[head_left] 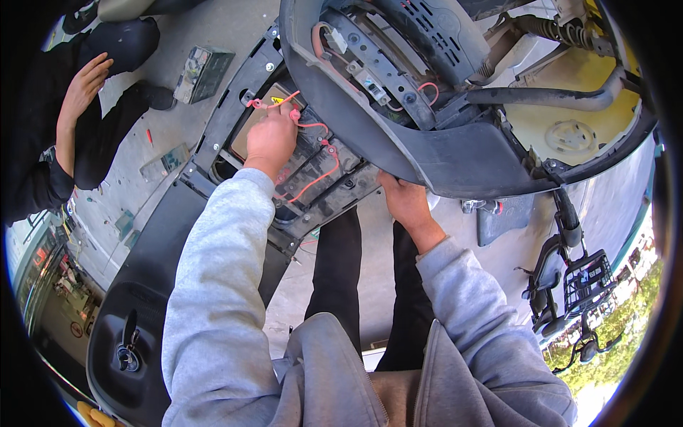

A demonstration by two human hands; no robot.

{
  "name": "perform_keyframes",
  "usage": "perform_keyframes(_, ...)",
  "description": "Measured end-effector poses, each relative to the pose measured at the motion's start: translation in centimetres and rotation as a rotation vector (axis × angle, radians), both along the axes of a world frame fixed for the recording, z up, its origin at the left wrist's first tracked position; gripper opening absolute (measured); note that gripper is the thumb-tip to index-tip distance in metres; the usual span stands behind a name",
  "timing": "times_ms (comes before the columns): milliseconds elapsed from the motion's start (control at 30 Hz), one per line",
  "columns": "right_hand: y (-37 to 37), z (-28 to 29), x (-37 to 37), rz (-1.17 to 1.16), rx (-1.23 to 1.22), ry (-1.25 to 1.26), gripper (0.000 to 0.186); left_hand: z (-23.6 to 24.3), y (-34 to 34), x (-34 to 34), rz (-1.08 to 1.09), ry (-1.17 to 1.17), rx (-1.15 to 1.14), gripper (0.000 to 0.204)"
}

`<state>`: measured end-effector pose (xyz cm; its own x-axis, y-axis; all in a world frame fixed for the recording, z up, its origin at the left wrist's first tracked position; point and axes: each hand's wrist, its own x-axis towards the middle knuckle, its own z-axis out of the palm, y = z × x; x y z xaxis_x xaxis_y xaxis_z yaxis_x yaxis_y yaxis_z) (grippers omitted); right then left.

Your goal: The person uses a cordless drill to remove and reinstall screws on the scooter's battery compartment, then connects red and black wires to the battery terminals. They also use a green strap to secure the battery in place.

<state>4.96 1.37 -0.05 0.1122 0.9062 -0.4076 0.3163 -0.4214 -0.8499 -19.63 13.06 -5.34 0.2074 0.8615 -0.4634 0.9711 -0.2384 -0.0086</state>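
My left hand [270, 140] is closed in the open battery bay of a scooter, its fingertips hidden among the red wires. Whatever those fingers hold is hard to make out. A red wire [314, 186] runs over the dark batteries [329, 171] just to the right of this hand, and a brown box with a yellow warning label [277, 100] lies beyond it. At the near edge of the large black plastic body panel [455, 153], my right hand [408, 204] grips the rim, with some fingers out of sight underneath.
Another person's hand [87, 80] rests at the upper left beside a battery block [203, 74] on the floor. The long black seat [135, 313] lies at lower left. A shock absorber [558, 30] shows at upper right, and a parked bike with a basket [589, 279] stands at right.
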Motion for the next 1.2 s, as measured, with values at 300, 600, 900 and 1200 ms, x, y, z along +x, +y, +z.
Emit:
perform_keyframes(300,0.6,-0.2,0.7,0.085,0.03,-0.07,0.01,0.5,0.7,0.7,0.241,0.013,-0.118,0.026)
perform_keyframes(600,2.0,-0.2,0.2,0.163,0.061,-0.065,0.016,0.3,0.2,0.0,0.226,-0.137,-0.057,0.022)
perform_keyframes(900,5.7,0.8,-3.4,0.362,0.212,-0.182,0.018,-0.4,-0.7,0.2,0.448,-0.393,0.102,0.024)
perform_keyframes(1200,10.1,-0.6,-8.5,-0.153,-0.389,0.927,0.024,0.5,-1.0,-3.9,1.578,-1.734,-0.306,0.026)
